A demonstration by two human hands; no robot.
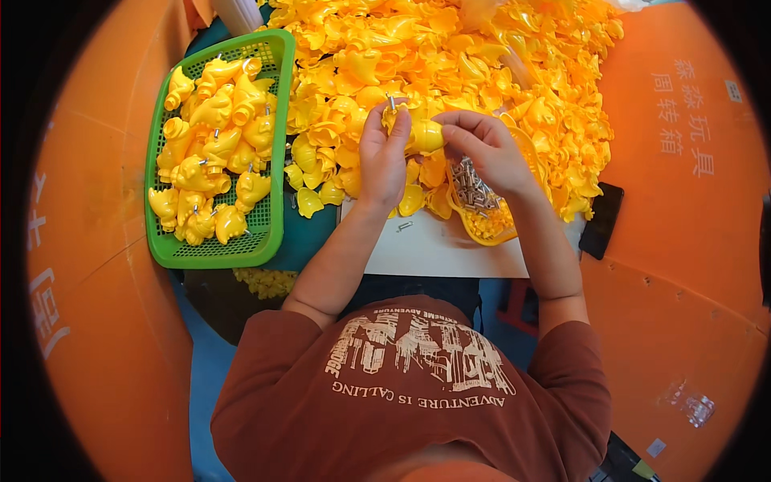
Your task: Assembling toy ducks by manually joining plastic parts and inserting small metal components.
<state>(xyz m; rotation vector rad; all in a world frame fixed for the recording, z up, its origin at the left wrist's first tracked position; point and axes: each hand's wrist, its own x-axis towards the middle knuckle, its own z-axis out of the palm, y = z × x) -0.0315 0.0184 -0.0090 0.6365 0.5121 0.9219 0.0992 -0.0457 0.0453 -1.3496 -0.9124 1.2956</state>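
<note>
Head view, looking straight down: both hands meet over the heap. The left hand (384, 157) pinches a small metal pin (391, 102) upright at the top of a yellow plastic shell (424, 135), which the right hand (486, 149) grips from the side. It looks like fitting the pin into the shell; next it wants seating squarely, I'd judge. A yellow scoop of pins (479, 201) lies under the right wrist. Pinned pieces fill the green basket (273, 145) on the left. The white tabletop (438, 249) carries a huge pile of yellow parts (450, 48), with orange bins (683, 241) flanking.
</note>
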